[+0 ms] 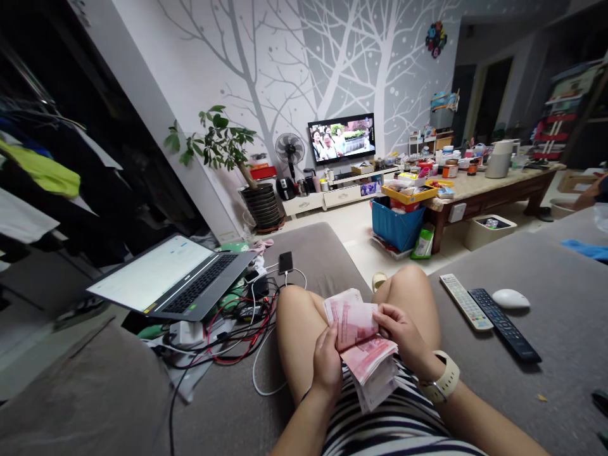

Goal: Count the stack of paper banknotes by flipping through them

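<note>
A stack of pinkish-red banknotes [357, 326] is spread above my lap, its notes fanned and folded over one another. My left hand [329, 360] grips the stack from the left, thumb on top, the other fingers mostly hidden behind the notes. At the upper right edge, my right hand [400, 330] pinches a note between thumb and fingers. Paler notes hang below the red ones, near the striped cloth [403, 405] on my lap. A watch with a light band [446, 378] is on my right wrist.
Left of my legs, an open laptop [199, 288] sits by tangled cables [242, 326] and a phone [285, 262]. To the right lie a white remote [465, 302], a black remote [506, 326] and a white mouse [510, 299]. A cluttered table [475, 183] and blue bin [396, 225] stand ahead.
</note>
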Tool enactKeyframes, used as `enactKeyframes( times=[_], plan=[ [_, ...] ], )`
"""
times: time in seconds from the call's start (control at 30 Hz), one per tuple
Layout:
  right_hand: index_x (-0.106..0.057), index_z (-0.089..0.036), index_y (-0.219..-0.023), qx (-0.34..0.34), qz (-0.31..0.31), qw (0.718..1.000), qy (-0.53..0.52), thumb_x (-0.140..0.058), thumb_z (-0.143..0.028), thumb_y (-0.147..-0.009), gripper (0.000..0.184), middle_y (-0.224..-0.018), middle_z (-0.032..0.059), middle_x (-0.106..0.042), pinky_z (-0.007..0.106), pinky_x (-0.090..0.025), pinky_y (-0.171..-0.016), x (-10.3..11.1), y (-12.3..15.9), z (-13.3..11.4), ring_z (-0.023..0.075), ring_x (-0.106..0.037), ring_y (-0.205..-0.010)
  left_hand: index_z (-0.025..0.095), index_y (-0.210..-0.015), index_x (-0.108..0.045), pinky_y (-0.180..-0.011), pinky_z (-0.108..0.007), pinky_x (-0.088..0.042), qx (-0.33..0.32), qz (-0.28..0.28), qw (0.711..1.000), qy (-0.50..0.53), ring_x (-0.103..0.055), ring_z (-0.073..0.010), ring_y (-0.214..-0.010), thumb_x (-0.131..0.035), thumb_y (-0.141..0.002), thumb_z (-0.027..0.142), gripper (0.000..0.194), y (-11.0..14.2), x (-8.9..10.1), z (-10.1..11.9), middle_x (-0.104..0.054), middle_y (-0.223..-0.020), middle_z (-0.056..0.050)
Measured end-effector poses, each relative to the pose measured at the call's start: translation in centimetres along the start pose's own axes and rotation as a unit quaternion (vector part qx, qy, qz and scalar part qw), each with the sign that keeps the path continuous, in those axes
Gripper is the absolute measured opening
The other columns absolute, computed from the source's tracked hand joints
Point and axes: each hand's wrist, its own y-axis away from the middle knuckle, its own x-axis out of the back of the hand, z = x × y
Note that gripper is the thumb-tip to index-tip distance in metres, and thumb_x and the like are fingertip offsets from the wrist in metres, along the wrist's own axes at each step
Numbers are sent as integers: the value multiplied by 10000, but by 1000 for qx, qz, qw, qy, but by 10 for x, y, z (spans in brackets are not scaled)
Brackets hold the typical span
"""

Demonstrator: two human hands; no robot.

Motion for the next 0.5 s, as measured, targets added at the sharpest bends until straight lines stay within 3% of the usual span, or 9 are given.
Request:
enactKeyframes(
  times=[0.4, 0.5],
  plan=[
    [-484, -171, -627, -5, 7, 999, -32, -624, -434, -761, 327, -455, -86, -323, 220, -158, -431, 2, -1, 7, 61, -210, -423, 147, -903, -684, -829, -381, -481, 20, -32, 999, 20, -647, -270, -907, -617, -700, 419, 345, 5, -8, 2, -730, -828, -84],
    [-491, -169, -617, -5, 6, 1000, -28, -625, -453, -750, 341, -459, -69, -398, 218, -171, -426, 0, 0, 4, 59, -266, -407, 132, -892, -690, -842, -383, -476, 33, -33, 999, 12, -651, -271, -904, -619, -706, 411, 343, 8, -11, 8, -731, -837, -94]
  ],
)
